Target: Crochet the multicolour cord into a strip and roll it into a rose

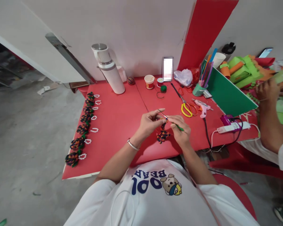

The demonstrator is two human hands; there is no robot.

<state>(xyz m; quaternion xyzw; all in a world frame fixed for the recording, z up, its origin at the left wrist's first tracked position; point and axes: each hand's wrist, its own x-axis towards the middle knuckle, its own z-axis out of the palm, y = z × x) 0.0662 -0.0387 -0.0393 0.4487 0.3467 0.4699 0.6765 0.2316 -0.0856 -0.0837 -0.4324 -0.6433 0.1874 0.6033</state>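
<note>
Left hand pinches the top of a multicoloured crocheted yarn piece, which hangs just above the red plastic table. Right hand is closed around a green-handled crochet hook, tip at the yarn. Yellow-handled scissors lie near.

"BEAR" and "OOL" are printed in blue on the white T-shirt (upside down, first letter hidden); nothing else is legible.

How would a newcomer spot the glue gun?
On the red table, look at the right half. The glue gun lies between the yellow-handled scissors and the green board. It alone is pale and pistol-shaped, with a black cord running to the near edge.
</note>
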